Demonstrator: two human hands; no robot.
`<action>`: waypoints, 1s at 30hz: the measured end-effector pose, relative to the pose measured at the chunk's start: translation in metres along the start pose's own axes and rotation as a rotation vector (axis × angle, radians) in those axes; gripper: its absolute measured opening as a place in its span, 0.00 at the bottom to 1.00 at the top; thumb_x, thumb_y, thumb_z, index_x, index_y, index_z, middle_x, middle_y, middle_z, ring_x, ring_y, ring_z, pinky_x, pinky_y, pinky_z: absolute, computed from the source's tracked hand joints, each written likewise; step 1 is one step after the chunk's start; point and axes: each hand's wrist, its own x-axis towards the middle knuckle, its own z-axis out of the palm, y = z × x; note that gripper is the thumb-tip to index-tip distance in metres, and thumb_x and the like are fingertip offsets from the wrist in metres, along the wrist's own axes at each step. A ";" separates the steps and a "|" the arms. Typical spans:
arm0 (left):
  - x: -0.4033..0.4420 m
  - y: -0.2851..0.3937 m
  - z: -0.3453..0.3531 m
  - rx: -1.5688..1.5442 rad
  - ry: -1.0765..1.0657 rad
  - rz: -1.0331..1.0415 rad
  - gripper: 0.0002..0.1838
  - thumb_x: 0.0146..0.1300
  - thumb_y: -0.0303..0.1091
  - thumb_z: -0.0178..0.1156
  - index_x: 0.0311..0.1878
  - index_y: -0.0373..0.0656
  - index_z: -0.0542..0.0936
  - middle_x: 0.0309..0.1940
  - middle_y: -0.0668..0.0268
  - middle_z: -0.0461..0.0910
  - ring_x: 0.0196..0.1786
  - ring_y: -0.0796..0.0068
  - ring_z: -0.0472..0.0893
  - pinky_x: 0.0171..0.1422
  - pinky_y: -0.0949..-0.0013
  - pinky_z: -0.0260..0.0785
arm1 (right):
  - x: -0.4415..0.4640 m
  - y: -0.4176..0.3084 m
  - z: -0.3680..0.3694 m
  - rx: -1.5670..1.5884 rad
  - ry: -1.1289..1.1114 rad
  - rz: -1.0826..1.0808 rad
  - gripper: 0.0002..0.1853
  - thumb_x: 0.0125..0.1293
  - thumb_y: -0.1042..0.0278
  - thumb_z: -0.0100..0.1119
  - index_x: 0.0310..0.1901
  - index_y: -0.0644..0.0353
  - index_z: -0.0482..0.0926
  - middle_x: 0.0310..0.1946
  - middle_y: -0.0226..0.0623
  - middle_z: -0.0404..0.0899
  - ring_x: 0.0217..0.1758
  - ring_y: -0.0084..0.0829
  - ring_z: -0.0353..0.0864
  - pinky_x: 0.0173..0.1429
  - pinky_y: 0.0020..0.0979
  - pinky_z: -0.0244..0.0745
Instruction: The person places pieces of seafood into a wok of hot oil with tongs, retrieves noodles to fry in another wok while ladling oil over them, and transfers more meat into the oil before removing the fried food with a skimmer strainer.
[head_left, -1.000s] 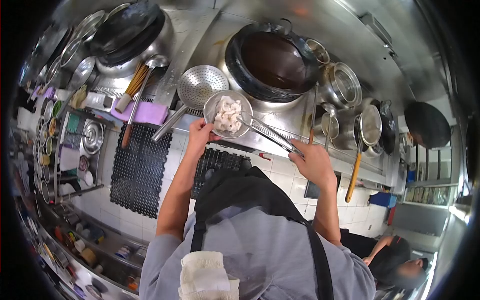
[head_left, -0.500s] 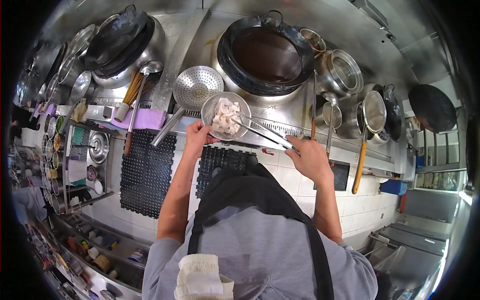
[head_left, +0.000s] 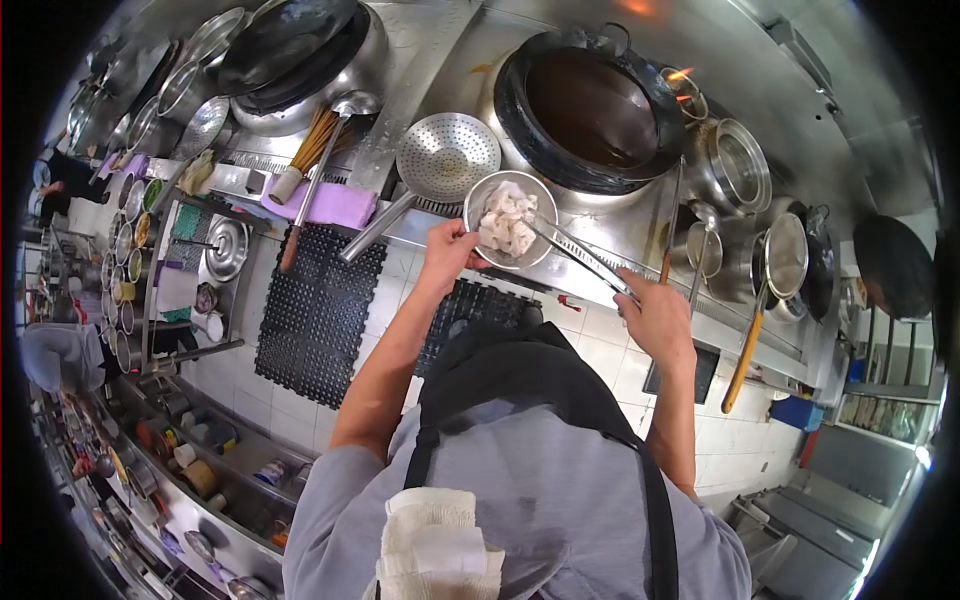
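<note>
My left hand (head_left: 453, 252) grips the rim of a metal bowl (head_left: 543, 253) that holds pale, whitish pieces of food (head_left: 507, 217). Metal tongs (head_left: 585, 258) are held in my right hand (head_left: 650, 308), and their tips touch the food in the bowl. Just left of the bowl lies a perforated ladle (head_left: 448, 157) with its handle toward the lower left. Behind the bowl is a big black wok (head_left: 590, 110) with dark brown liquid in it.
Stacked woks (head_left: 290, 50), a long ladle (head_left: 318, 180) and a purple cloth (head_left: 340, 203) are at the left. Metal pots (head_left: 735, 165) and a wooden-handled strainer (head_left: 785, 256) stand at the right. Small flames (head_left: 681, 75) show beside the wok. Black mats (head_left: 318, 310) cover part of the floor.
The view has shifted, so the scene sits further right. Flames now show beside the wok. Both hands keep their holds, and the tongs' tips stay at the food.
</note>
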 end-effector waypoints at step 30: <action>0.008 0.017 0.017 -0.124 -0.034 0.006 0.05 0.64 0.23 0.57 0.40 0.31 0.78 0.34 0.60 0.81 0.28 0.73 0.83 0.33 0.67 0.85 | -0.012 -0.007 -0.047 -0.018 0.067 0.036 0.21 0.61 0.65 0.65 0.56 0.56 0.82 0.34 0.49 0.84 0.39 0.51 0.84 0.45 0.45 0.76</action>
